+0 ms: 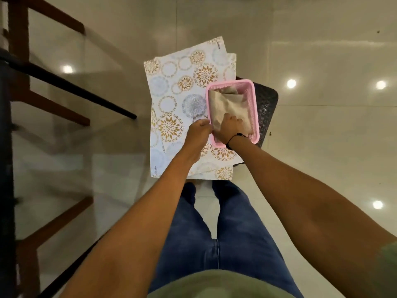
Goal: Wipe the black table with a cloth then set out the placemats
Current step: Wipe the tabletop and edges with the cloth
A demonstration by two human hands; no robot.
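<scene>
The person's right hand (231, 125) reaches into the pink basket (253, 104), its fingers curled down onto the beige cloth (227, 104); the grip looks closed on a near corner of the fabric, though the fingertips are hidden under the knuckles. The left hand (198, 131) sits just beside that grip, at the basket's near-left rim, clenched, apparently pinching the rim or the cloth's edge; which one cannot be told.

The basket rests on a stack of patterned placemats (171, 100), which lies on a dark woven stool (267, 104) standing on the glossy floor (322, 147). The placemats spread well out past the stool, away from the grip on the left side and toward the person.

The likely trouble is the lift. The basket is light, and if the cloth snags on its meshed wall, pulling up drags the basket along and tips it off the mats. The overhanging placemats could then slide off to the floor. A steadying hold on the rim would guard against that. The black table (6, 147), far to the left of the grip, awaits wiping.
</scene>
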